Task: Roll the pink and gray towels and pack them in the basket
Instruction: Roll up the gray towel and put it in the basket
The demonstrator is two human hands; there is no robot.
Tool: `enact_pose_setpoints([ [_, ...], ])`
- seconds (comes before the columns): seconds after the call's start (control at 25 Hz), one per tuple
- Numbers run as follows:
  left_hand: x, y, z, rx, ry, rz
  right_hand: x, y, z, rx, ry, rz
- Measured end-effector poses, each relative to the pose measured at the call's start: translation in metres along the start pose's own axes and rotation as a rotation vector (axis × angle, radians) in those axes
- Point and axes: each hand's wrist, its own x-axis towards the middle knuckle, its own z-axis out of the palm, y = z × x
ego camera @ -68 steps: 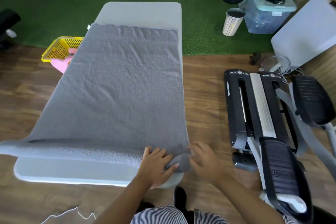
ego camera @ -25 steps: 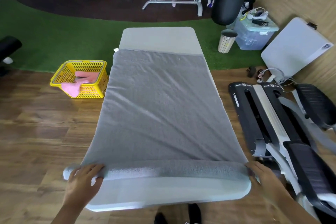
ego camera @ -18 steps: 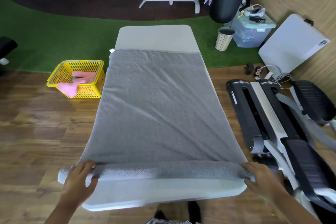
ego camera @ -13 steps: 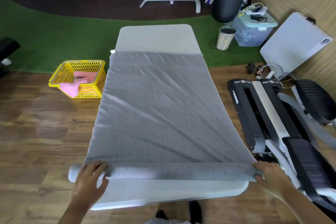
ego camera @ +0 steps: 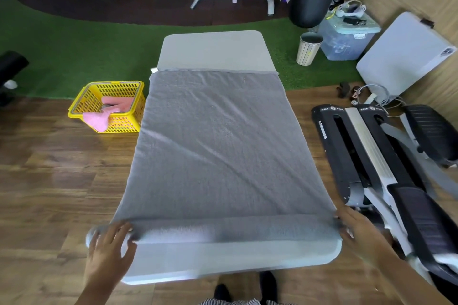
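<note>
While most of its length is spread flat along the table, the gray towel is rolled into a low tube at the near end. That roll is pressed at its left end by the left hand, whose fingers are spread wide, and touched at its right end by the right hand, whose fingers are loosely extended. Left of the table, a basket stands on the floor, and the pink towel is draped over its near rim.
</note>
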Motion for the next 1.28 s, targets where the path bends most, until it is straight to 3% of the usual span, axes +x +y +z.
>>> enact_pose_setpoints([
  [0.2,0.002,-0.002,0.009,0.037,0.095,0.142,-0.009,-0.006,0.009,-0.001,-0.025,0.120],
  [0.48,0.016,-0.006,-0.004,0.088,0.088,0.132,0.002,-0.016,0.002,-0.021,-0.070,0.098],
  [0.64,0.020,-0.001,-0.004,0.047,0.125,0.062,0.007,-0.020,0.010,-0.177,0.066,0.019],
  [0.76,0.020,-0.006,0.003,0.011,0.090,0.135,0.002,-0.026,0.017,-0.147,0.144,0.005],
  [1.28,0.017,-0.003,0.000,0.059,0.155,0.108,0.011,-0.037,0.011,-0.085,0.073,0.025],
])
